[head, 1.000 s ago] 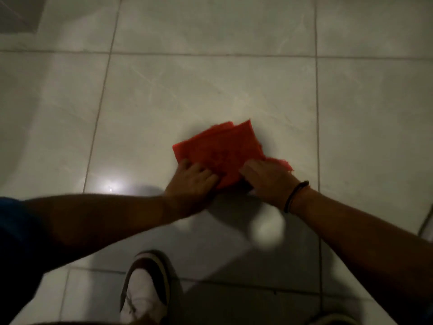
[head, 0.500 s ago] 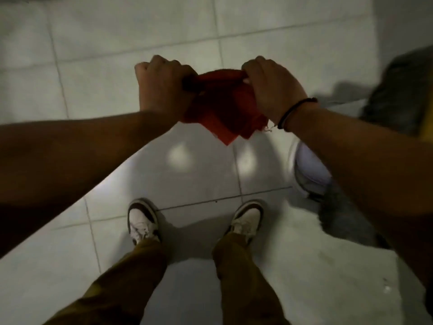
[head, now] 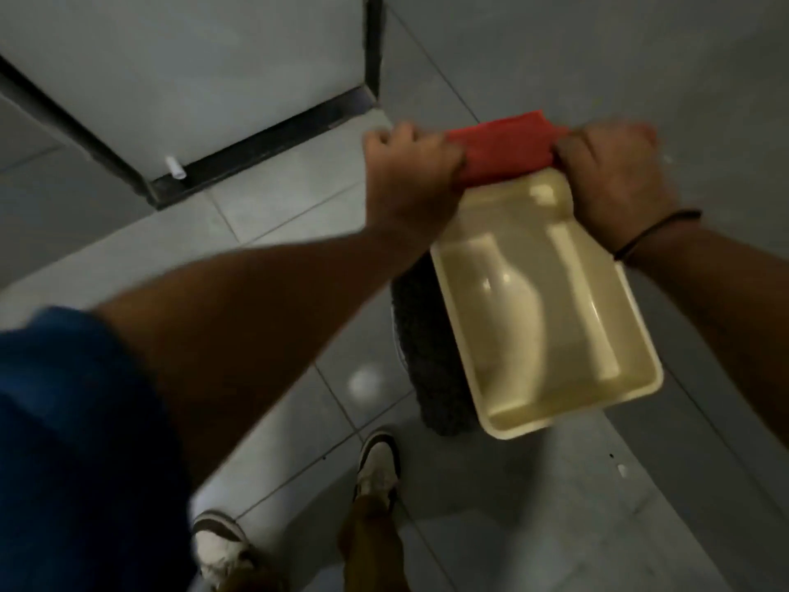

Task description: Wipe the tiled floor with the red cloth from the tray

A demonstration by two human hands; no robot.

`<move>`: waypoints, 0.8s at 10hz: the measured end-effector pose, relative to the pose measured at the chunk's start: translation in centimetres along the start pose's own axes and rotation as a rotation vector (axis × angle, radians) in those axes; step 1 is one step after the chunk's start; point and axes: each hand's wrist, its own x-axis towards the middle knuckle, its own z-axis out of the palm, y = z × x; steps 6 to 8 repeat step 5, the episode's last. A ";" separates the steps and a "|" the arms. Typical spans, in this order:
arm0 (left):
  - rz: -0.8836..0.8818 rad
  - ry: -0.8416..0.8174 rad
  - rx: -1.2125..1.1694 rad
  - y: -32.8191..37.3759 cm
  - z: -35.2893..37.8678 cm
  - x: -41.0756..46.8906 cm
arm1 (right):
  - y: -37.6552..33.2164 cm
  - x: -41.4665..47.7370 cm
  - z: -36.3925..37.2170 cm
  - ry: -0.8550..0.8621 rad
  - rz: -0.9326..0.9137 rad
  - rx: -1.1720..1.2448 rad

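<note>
The red cloth (head: 506, 149) is folded into a flat band and stretched between my two hands. My left hand (head: 410, 177) grips its left end and my right hand (head: 615, 181), with a black band on the wrist, grips its right end. I hold the cloth in the air over the far end of a cream plastic tray (head: 550, 309). The tray has moulded hollows and nothing lies in it. It rests on a dark fuzzy round seat (head: 427, 361). The grey tiled floor (head: 299, 198) lies below.
A pale wall corner with a dark skirting (head: 264, 134) stands at the upper left, with a small white stopper (head: 176, 168) at its base. My two shoes (head: 378, 463) stand on the tiles at the bottom, next to the seat.
The cloth came up off the floor, I stood up and turned, and both hands carried the cloth, now folded tighter, over the tray.
</note>
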 end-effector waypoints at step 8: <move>0.062 -0.611 -0.341 4.7 2.3 -12.2 | -10.1 -13.2 5.0 -0.772 0.512 0.122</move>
